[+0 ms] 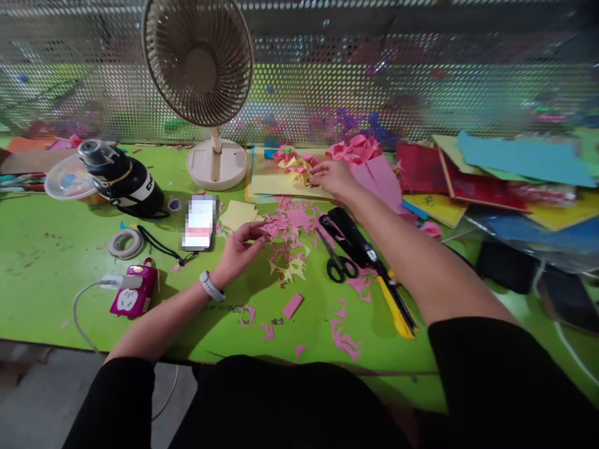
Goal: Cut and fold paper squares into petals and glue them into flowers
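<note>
My right hand point(334, 179) reaches to the back of the green table, its fingertips closed at the edge of a yellow paper flower point(296, 167). That flower rests on a pale yellow sheet point(271, 185), beside pink folded paper flowers point(358, 149). My left hand point(241, 248), with a pale wristband, is low over the table at the left edge of a heap of pink paper scraps point(292, 221). Its fingers and thumb are apart, and nothing shows between them. Yellow scraps point(290, 269) are mixed in nearer me. Scissors point(341, 268) and a black stapler point(349, 237) lie to the right.
A fan point(216, 163) stands at the back, near a black bottle point(126, 181) and a phone point(199, 223). A tape roll point(126, 243) and a magenta power bank point(134, 290) lie left. A yellow cutter point(395, 308) and coloured sheets point(519, 156) are right. Another person's arm point(37, 161) enters far left.
</note>
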